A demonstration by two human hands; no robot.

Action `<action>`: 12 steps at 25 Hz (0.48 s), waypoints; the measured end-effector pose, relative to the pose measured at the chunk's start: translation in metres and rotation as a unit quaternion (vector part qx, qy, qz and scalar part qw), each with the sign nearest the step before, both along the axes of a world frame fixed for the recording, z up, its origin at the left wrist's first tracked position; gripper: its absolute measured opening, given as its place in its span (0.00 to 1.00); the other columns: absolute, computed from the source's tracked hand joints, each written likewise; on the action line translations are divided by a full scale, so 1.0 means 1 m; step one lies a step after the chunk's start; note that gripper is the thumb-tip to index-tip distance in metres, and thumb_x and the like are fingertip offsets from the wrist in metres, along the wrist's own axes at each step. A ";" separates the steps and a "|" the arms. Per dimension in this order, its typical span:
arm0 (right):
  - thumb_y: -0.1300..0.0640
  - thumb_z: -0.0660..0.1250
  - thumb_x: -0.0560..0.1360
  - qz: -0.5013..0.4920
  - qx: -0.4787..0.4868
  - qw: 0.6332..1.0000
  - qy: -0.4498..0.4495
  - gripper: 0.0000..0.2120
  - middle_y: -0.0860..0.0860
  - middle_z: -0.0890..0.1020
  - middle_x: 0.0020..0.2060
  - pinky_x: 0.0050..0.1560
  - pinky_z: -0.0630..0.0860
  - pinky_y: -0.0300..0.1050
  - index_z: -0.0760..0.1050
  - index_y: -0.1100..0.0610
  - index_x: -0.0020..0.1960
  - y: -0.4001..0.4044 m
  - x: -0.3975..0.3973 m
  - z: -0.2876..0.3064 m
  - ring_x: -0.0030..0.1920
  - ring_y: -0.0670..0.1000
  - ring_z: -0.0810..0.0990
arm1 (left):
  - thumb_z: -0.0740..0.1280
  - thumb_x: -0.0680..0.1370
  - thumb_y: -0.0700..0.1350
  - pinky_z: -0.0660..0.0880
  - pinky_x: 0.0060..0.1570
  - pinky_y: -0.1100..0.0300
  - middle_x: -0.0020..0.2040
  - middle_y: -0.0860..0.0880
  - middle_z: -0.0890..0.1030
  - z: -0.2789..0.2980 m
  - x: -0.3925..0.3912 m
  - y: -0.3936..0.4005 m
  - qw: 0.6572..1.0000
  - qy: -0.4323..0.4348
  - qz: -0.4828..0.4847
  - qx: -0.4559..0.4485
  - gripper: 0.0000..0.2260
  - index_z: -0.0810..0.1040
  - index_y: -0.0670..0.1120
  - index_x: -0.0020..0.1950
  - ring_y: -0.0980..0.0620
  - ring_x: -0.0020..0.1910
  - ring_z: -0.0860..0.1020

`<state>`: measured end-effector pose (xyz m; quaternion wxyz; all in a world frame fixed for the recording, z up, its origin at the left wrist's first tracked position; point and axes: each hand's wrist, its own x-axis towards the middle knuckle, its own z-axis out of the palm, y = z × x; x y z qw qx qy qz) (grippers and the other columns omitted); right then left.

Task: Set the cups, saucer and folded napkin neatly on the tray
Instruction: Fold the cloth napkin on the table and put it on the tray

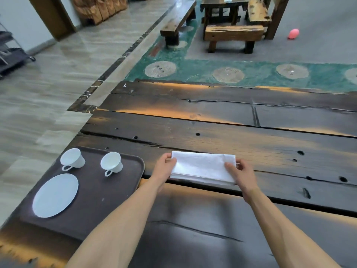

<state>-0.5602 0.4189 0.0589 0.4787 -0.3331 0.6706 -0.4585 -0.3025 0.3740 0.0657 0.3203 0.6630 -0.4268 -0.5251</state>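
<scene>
Head view, hands (202, 169) gripping folded white napkin (202, 168), rough plank table (231, 136)

Dark plank table (222, 120), glossy tiled floor (58, 78), rustic benches (233, 35) (weathered wood)

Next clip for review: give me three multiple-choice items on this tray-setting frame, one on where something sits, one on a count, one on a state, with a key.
1. Where is the saucer?
A. On the tray, nearer the person than the cups
B. On the bare table, right of the napkin
C. Under one of the cups

2. How many cups stand on the tray?
A. One
B. Two
C. Three

3. What is the state of the napkin?
A. Spread flat on the tray
B. Crumpled in one hand
C. Folded, held at both ends over the table

Key: 1 A, it lies bare on the tray's near part. 2 B, the left cup and right cup are there. 3 C, the left hand and right hand grip its ends.
</scene>
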 end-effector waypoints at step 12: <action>0.56 0.70 0.76 0.084 0.011 0.994 -0.072 0.09 0.54 0.82 0.44 0.34 0.78 0.45 0.77 0.55 0.56 0.027 0.155 0.014 0.40 0.52 0.82 | 0.63 0.82 0.40 0.74 0.49 0.58 0.54 0.48 0.80 0.023 0.178 0.053 0.993 0.107 0.039 -0.034 0.09 0.77 0.46 0.61 0.51 0.49 0.78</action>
